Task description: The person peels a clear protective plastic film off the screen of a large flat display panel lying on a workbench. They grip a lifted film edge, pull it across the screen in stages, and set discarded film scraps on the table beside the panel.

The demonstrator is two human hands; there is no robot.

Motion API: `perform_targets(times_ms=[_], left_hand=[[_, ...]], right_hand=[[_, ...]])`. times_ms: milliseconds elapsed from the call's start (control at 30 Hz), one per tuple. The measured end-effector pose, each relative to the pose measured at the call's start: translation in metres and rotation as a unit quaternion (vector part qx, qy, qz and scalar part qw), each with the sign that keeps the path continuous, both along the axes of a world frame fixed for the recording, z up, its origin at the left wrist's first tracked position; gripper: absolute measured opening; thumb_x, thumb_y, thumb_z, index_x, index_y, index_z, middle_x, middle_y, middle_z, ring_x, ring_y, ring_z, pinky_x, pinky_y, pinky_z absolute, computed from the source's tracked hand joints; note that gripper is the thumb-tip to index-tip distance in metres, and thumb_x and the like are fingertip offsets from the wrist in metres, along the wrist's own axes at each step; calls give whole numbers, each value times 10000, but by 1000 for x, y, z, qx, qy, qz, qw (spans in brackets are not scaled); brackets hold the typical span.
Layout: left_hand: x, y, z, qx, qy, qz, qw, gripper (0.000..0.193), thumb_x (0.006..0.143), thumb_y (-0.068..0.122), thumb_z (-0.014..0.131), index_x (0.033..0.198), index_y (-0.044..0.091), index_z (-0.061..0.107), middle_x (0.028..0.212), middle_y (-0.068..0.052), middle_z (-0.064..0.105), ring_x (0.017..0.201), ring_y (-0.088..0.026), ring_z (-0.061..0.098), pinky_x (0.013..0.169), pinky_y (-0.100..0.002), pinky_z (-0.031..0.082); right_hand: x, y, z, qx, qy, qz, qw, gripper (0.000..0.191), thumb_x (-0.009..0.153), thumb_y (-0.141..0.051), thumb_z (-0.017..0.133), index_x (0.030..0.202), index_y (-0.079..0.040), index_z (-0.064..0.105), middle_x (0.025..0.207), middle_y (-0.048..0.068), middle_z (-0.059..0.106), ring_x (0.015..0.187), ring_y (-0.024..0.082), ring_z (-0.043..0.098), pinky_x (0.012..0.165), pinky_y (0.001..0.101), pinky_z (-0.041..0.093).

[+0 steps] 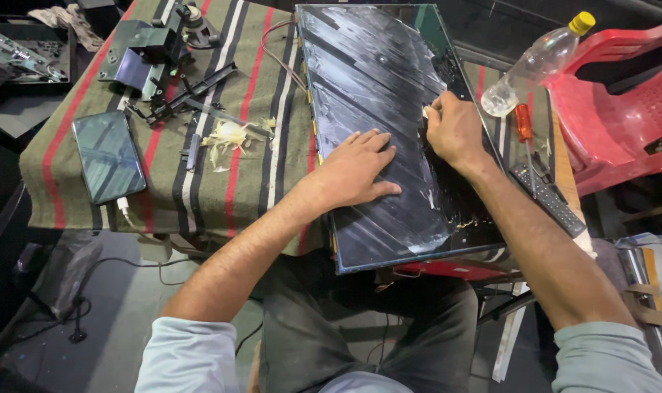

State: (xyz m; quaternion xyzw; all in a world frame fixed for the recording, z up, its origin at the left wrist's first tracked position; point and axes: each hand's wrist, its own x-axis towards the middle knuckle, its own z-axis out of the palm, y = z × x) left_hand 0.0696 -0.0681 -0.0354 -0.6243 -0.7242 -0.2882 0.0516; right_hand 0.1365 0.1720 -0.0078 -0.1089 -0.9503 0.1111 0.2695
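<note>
A large dark flat display panel [375, 65] lies on a striped cloth-covered table, its surface streaked with whitish film or residue. My left hand [356, 171] rests flat on the panel's middle, fingers spread. My right hand [453, 129] is clenched near the panel's right side, pinching a small pale scrap or edge of film against the surface. To the right of that hand the panel looks darker and bare.
A phone [108, 155] lies at the table's left. Peeled pale scraps [228, 136] and black metal parts [156, 54] sit beside it. A clear bottle [536, 62], an orange-handled screwdriver [524, 124] and a remote [549, 198] lie right, next to a red plastic chair [622, 109].
</note>
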Motion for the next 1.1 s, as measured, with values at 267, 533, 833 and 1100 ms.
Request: perform_targets(times_ms=[267,533,833,1100], left_hand=[[0,0,0,-5,-4,-3,1000,742,865,525,722,1317,-53,610,1435,-250,520,1393,-437,428,1136,-517,342],[-1,2,-3,-1,-1,0,1000,733,868,526,721,1308,-50,614,1449,-252,508,1394,-437,418,1130,-531,346],[-1,1,-5,2,-7,-2,1000,722,869,525,724,1308,-38,622,1459,-242,506,1409,-429,423,1150,-538,339],[-1,2,-3,-14,-11,1,1000,727,861,526,727,1310,-36,618,1450,-240,506,1405,-433,418,1141,-539,341]], right_hand=[[15,-8,-1,-5,-30,12,999,184,959,-160,721,917,18,697,822,234,712,783,417,704,711,481,543],[1,6,14,-66,1,-37,997,199,952,-184,743,919,10,710,815,213,721,761,361,728,683,438,548],[-14,-8,11,-6,0,-25,1000,192,973,-176,731,895,-4,696,762,213,708,740,409,697,673,499,519],[-7,-6,5,4,-6,-20,1000,188,967,-174,730,903,-1,692,764,229,700,744,420,696,694,505,529]])
